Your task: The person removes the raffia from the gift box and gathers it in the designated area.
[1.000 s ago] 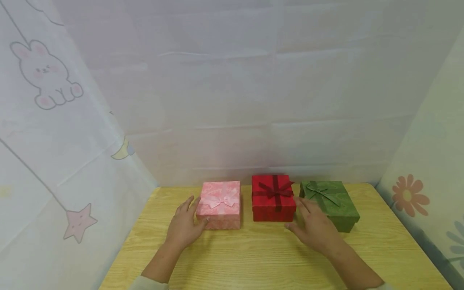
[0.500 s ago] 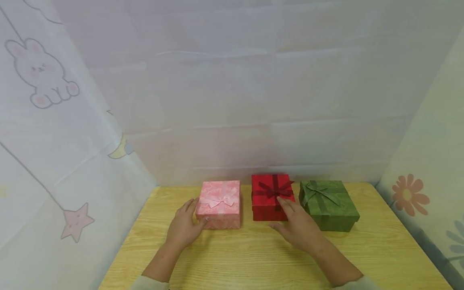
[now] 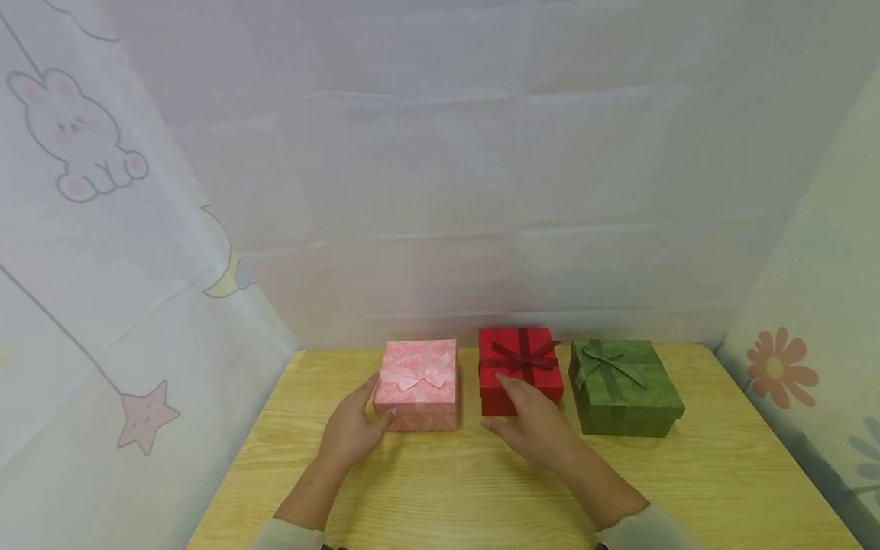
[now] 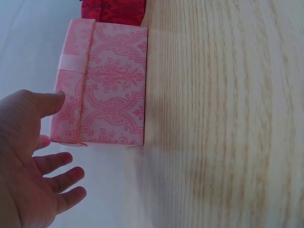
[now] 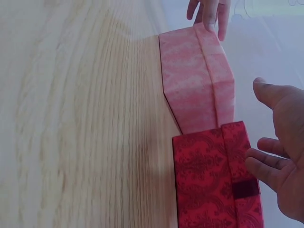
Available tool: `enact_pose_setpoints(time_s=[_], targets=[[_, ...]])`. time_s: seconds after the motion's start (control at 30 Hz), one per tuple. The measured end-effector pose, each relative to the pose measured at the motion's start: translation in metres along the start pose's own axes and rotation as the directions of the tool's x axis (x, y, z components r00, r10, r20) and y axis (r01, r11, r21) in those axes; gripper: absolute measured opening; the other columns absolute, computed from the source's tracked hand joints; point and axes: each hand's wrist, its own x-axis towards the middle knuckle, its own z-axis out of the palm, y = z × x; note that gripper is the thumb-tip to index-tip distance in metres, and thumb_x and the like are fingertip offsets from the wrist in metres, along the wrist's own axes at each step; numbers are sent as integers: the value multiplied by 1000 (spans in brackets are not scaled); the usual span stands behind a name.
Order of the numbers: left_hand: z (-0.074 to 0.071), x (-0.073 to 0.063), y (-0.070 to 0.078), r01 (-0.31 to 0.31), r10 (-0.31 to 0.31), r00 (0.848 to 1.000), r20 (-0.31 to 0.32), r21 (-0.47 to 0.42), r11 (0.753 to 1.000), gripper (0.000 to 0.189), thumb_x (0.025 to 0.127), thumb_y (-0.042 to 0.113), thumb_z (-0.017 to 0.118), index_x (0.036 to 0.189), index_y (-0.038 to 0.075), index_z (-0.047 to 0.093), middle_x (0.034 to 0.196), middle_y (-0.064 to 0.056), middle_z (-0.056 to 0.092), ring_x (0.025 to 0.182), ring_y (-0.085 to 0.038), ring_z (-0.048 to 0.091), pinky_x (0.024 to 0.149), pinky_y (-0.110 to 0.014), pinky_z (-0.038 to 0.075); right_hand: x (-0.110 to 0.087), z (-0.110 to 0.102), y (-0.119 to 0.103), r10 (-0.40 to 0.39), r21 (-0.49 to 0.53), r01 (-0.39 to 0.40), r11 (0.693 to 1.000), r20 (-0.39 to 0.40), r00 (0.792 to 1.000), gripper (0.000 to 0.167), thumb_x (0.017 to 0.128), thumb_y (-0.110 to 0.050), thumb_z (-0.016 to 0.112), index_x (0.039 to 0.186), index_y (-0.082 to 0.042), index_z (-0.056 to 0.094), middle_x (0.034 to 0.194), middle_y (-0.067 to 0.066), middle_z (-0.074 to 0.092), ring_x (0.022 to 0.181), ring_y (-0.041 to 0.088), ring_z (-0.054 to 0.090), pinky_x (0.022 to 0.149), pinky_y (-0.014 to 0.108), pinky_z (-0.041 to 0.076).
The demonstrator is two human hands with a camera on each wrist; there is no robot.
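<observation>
The pink gift box with a pale bow sits on the table, its lid on. My left hand is at its left front corner, the thumb along the lid's edge and the other fingers loosely straight beside it. A red gift box with a dark red bow stands to the right. In front of it and partly over its front is my right hand, fingers extended and spread, holding nothing. In the right wrist view its fingertips are right at the red lid's edge.
A green gift box with a green bow stands right of the red one, slightly turned. All three boxes are in a row near the back edge of the wooden table. A pale printed cloth hangs behind them.
My right hand has moved left, from between the red and green boxes to the front of the red one. My left hand stays by the pink box; the boxes keep their places.
</observation>
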Motion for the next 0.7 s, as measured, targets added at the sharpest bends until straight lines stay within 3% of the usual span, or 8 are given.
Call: enact_pose_setpoints(time_s=[0.17,0.37,0.6,0.7], targets=[[1,-1,0,32,-31,1000,2,-33,999,80,93,34,78,159,9,41,154,-17,51,141,-42,48,112,-59,42,7,12,-8,7,31,-8,999,35,999,86,92,-54,75,161,-15,40,156,7,51,143,29,47,113,49,44],[2,-1,0,52,-53,999,-6,-70,996,79,93,36,79,159,11,43,143,-16,62,129,-39,60,102,-61,50,12,25,-18,13,84,-15,996,32,999,81,93,-47,77,157,-8,45,153,10,54,140,30,51,111,51,46],[4,-2,-4,45,-45,999,1,-99,994,78,94,41,78,159,13,44,137,-13,67,126,-37,63,98,-59,53,18,38,-24,-32,104,31,994,6,999,73,94,-39,78,151,-4,51,139,11,63,109,23,70,93,42,58],[5,-2,-6,38,-38,999,-2,-99,994,77,95,42,77,158,13,45,133,-13,69,125,-36,64,99,-58,53,21,44,-24,-39,102,38,994,4,999,70,94,-37,79,150,-4,52,137,12,65,107,21,71,90,41,59]])
